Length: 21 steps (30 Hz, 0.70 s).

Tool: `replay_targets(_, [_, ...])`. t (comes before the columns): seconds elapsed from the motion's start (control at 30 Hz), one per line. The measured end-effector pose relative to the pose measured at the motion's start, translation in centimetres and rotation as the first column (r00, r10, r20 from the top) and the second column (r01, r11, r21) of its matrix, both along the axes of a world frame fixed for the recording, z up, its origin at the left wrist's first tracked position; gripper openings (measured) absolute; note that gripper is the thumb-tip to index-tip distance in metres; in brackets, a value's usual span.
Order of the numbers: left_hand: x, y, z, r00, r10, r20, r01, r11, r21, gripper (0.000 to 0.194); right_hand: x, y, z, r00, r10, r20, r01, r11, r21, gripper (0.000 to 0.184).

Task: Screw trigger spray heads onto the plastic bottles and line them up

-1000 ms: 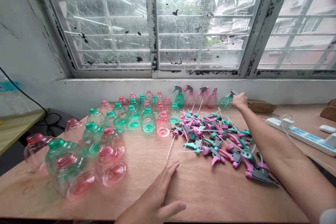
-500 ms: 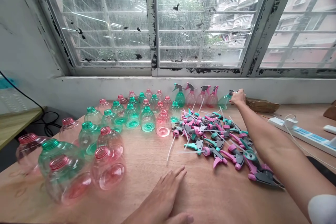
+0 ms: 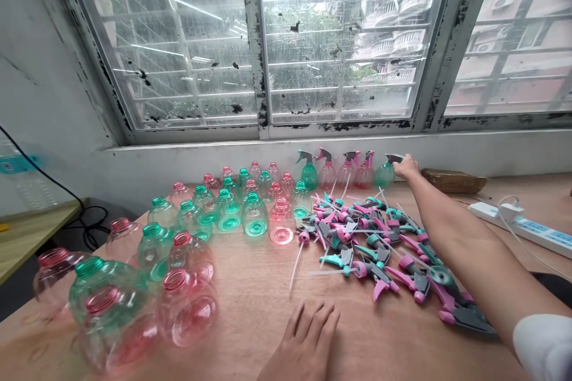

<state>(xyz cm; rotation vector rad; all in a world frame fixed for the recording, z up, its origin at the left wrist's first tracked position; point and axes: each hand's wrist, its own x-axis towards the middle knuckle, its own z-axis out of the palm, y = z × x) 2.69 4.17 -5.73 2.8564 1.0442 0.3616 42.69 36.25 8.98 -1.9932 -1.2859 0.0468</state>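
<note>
At the back right, my right hand (image 3: 407, 167) grips the dark spray head of a green spray bottle (image 3: 384, 175), which stands upright by the wall. To its left is a row of assembled spray bottles, one green (image 3: 308, 175) and several pink (image 3: 328, 175). My left hand (image 3: 310, 339) lies palm down on the bare front of the table, fingers outstretched, holding nothing. Beyond it spreads a heap of loose spray heads (image 3: 378, 256) in pink, teal and grey, with thin white tubes. Open green bottles (image 3: 255, 214) and pink bottles (image 3: 282, 221) without heads stand on the left.
The wooden table (image 3: 250, 309) runs up to the wall beneath a barred window. A brown paper-wrapped packet (image 3: 453, 181) lies right of my right hand. Nearer, a white power strip (image 3: 527, 229) carries a plug and cable. A black cable (image 3: 44, 172) hangs at the left.
The green spray bottle in my right hand has gone from tilted to upright beside the row. My left hand has shifted right along the table. The view has tilted slightly.
</note>
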Motion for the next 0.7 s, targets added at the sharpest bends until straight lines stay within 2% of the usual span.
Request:
replay_targets(0.1, [0.6, 0.1, 0.4, 0.997, 0.018, -0.069, -0.018, 1.000, -0.008, 0.070, 0.4, 0.1, -0.1, 0.998, -0.066, -0.014, 0.066, 0.998, -0.011, 0.031])
replay_targets(0.2, [0.8, 0.1, 0.7, 0.992, 0.025, -0.124, -0.026, 1.000, -0.009, 0.068, 0.2, 0.0, -0.5, 0.998, -0.061, -0.002, 0.061, 0.998, -0.003, 0.030])
replay_targets(0.3, [0.7, 0.3, 0.3, 0.987, 0.026, -0.160, -0.023, 0.999, 0.026, 0.066, -0.2, 0.0, -1.1, 0.999, -0.048, 0.015, 0.048, 0.998, 0.031, 0.029])
replay_targets(0.5, [0.2, 0.6, -0.9, 0.987, 0.015, -0.160, 0.010, 0.988, 0.155, 0.064, -0.3, -0.4, -1.6, 0.998, -0.031, 0.060, 0.025, 0.995, 0.101, 0.031])
replay_targets(0.7, [0.2, 0.3, -0.8, 0.990, 0.037, -0.139, 0.012, 0.939, 0.342, 0.050, 0.5, -0.3, -1.8, 0.980, 0.090, 0.176, -0.108, 0.990, 0.093, 0.033])
